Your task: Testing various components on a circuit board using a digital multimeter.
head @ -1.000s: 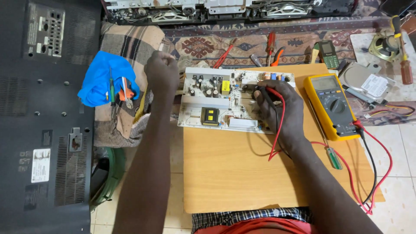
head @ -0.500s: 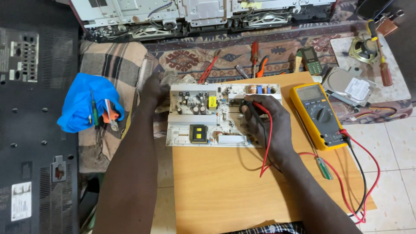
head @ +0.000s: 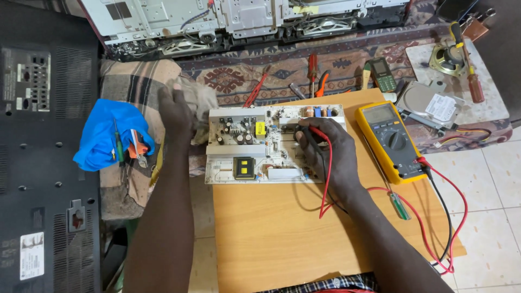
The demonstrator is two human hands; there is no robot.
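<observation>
Right hand (head: 328,154) fingers pinch red and black probes (head: 315,132) onto the circuit board (head: 255,144), centre of the counter (head: 282,239); yellow multimeter (head: 389,140) at three o'clock; left hand (head: 175,111), at nine o'clock, grips a rag (head: 198,100); probing step, steady tips needed.

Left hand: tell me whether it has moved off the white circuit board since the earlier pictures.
Yes. The left hand has drawn leftward off the white circuit board onto crumpled cloth.
</observation>
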